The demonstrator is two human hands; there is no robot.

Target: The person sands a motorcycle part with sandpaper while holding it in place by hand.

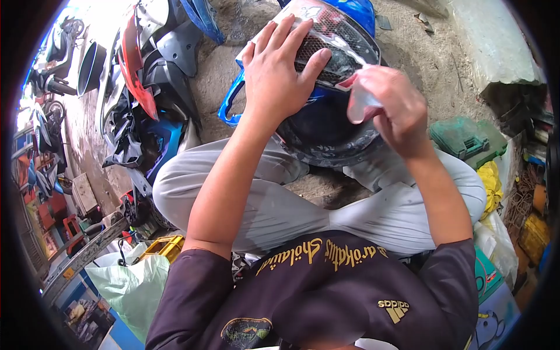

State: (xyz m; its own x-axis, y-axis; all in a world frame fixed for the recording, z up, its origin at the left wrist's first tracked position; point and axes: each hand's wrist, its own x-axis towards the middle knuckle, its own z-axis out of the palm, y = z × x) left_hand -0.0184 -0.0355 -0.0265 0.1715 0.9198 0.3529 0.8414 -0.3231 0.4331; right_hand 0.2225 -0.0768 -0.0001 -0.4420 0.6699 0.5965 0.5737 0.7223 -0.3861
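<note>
A motorcycle body panel [344, 44] with a black honeycomb-mesh pattern, a pale edge and a glossy white streak lies in front of me. My left hand [280, 70] rests flat on its left side, fingers spread. At the panel's lower right corner, my right hand [394, 108] is closed around a pinkish, translucent piece [360, 105], blurred by motion; I cannot make out its kind. Bright blue plastic parts [230, 105] show around the panel. Under it stands a round black scuffed object [326, 137], between my crossed legs.
Motorcycle fairings, including a red one [134, 64], are heaped at the left. A green plastic case [461, 140] lies at the right near a yellow cloth or bag [490, 184]. A pale green sack [134, 286] and a yellow crate [163, 248] stand at lower left. A concrete block [496, 46] is at upper right.
</note>
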